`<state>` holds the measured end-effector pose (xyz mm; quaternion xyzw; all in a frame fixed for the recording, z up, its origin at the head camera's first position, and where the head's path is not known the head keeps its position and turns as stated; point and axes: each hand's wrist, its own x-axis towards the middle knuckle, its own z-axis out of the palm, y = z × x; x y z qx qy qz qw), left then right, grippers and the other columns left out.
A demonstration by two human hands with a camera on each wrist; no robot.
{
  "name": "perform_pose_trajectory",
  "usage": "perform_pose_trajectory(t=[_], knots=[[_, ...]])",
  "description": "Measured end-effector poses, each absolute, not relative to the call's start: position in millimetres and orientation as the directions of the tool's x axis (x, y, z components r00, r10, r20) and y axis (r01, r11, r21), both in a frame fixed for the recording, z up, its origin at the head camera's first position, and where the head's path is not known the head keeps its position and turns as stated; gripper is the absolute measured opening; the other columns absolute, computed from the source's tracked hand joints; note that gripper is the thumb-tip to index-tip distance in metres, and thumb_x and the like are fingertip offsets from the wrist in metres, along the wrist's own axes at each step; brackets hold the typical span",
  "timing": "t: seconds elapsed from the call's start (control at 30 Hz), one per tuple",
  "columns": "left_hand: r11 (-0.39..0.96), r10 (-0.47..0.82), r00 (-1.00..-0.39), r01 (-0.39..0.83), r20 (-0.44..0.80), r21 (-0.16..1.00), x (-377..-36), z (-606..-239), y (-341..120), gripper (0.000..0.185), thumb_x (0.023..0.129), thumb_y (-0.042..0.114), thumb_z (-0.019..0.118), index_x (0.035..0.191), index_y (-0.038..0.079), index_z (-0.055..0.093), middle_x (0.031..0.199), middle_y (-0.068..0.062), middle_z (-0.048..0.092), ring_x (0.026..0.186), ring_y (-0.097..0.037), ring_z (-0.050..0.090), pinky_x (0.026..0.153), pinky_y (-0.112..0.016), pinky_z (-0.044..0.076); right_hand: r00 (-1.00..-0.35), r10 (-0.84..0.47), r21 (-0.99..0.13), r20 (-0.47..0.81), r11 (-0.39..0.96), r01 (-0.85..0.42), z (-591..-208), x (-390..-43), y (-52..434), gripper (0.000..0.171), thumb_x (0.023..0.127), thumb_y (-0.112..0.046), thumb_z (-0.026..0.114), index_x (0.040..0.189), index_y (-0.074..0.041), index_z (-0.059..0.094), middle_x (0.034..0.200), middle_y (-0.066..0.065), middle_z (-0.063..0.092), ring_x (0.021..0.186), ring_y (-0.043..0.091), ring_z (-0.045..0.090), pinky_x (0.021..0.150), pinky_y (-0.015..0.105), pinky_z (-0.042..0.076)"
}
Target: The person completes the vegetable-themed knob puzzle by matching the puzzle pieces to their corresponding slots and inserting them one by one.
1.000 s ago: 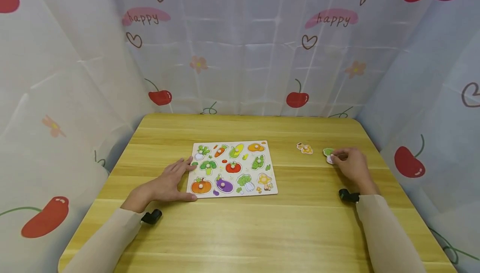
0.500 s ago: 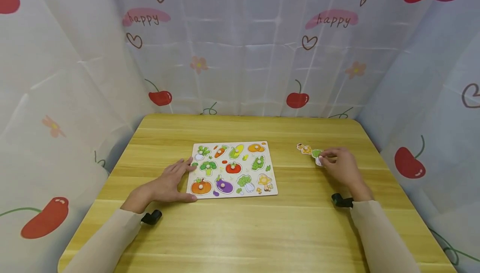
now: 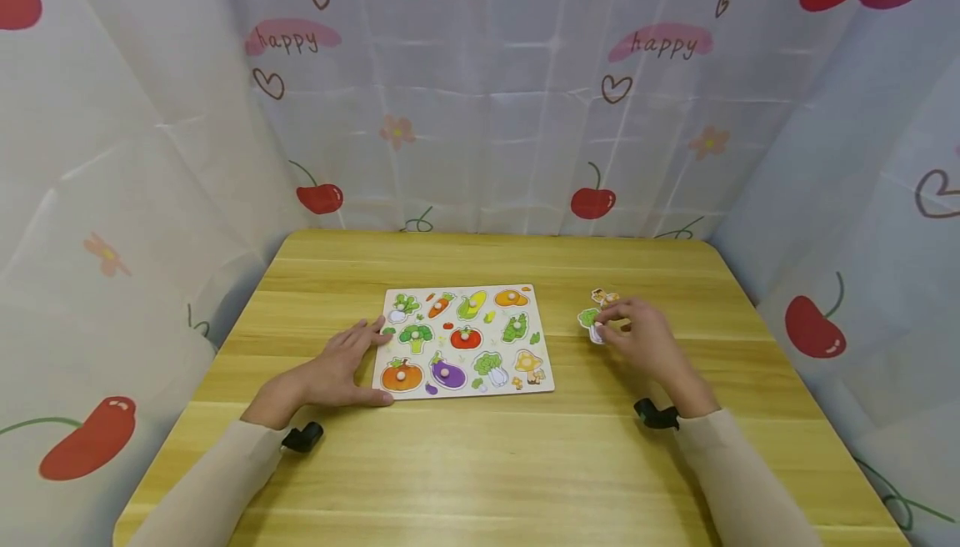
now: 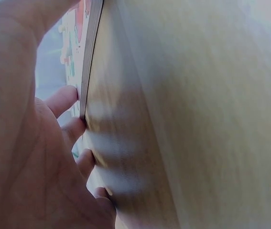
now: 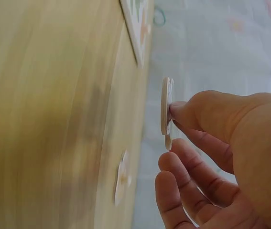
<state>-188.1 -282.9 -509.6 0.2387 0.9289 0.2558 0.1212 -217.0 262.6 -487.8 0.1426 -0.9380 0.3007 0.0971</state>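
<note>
My right hand [image 3: 647, 340] pinches a wooden bok choy puzzle piece [image 3: 588, 319], green leaves over a white stem, between thumb and forefinger. In the right wrist view the piece [image 5: 164, 106] is edge-on and held off the table, the other fingers loosely bent below it. My left hand [image 3: 337, 370] rests at the left edge of the vegetable puzzle board [image 3: 549, 382], fingers spread, thumb at its near corner. The left wrist view shows the fingers [image 4: 63, 100] against the board's edge. Knobbed pieces fill most of the board; its bok choy and mushroom pictures carry no knob.
A mushroom puzzle piece [image 3: 602, 296] lies on the wooden table [image 3: 465, 464], just beyond my right hand and partly covered by it. Printed curtains [image 3: 480, 147] hang behind the table and along both sides.
My right hand has carried the bok choy piece leftward from the right side of the table, past the mushroom piece and closer to the board. My left hand has stayed put.
</note>
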Motion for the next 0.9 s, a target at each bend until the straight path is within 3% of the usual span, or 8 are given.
perform_pose_trajectory(t=[0.47, 0.9], knots=[[0.751, 0.511, -0.855, 0.392, -0.091, 0.531, -189, -511, -284, 0.112, 0.092, 0.062, 0.095, 0.176, 0.007, 0.045, 0.195, -0.022, 0.021, 0.179, -0.059, 0.015, 0.139, -0.084, 0.017, -0.906, -0.36, -0.556, 0.222, 0.717, -0.421, -492, -209, 207, 0.003, 0.103, -0.005, 0.087, 0.104, -0.007, 0.086, 0.133, 0.019, 0.08, 0.125, 0.041, 0.076, 0.097, 0.055, 0.072], [0.755, 0.511, -0.854, 0.393, -0.095, 0.525, -189, -511, -284, 0.114, 0.093, 0.062, 0.094, 0.177, 0.005, 0.042, 0.196, -0.022, 0.019, 0.179, -0.059, 0.016, 0.14, -0.084, 0.018, -0.847, -0.491, -0.565, 0.204, 0.648, -0.511, -497, -200, 159, 0.009, 0.104, -0.005, 0.086, 0.109, -0.013, 0.087, 0.13, 0.01, 0.08, 0.119, 0.029, 0.079, 0.097, 0.048, 0.07]])
